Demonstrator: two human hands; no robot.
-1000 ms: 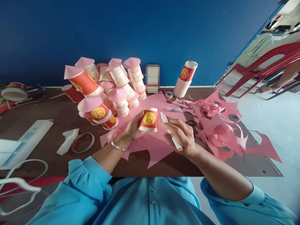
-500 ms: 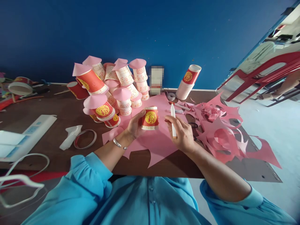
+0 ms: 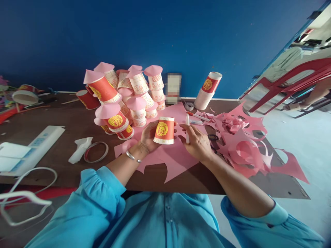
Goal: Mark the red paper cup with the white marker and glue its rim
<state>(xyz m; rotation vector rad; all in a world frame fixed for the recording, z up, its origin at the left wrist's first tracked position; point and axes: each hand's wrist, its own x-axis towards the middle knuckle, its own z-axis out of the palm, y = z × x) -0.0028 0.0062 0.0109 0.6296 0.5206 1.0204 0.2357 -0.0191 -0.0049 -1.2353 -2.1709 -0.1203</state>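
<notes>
My left hand (image 3: 150,137) is wrapped round a red and white paper cup (image 3: 164,131) with a yellow emblem, held upside down with the wide rim at the bottom. My right hand (image 3: 198,143) grips a white marker pen (image 3: 187,128), tip upward, just right of the cup and apart from it. Beneath both hands lie cut sheets of pink paper (image 3: 178,165). Left of the cup, several stacked paper cups (image 3: 138,115) carry pink paper cones (image 3: 108,110); some cups have drawn red patterns.
A stack of cups (image 3: 204,100) leans at the back beside a tape roll (image 3: 189,106). Pink paper scraps (image 3: 248,155) cover the right end of the table. A roll ring (image 3: 96,152), crumpled white paper (image 3: 80,150) and a white box (image 3: 38,151) lie left. A blue wall (image 3: 129,34) stands behind.
The cup has turned slightly in my left hand, shifting its emblem leftward. My right hand and the marker have moved a little left, nearer the cup. The camera view shifted slightly.
</notes>
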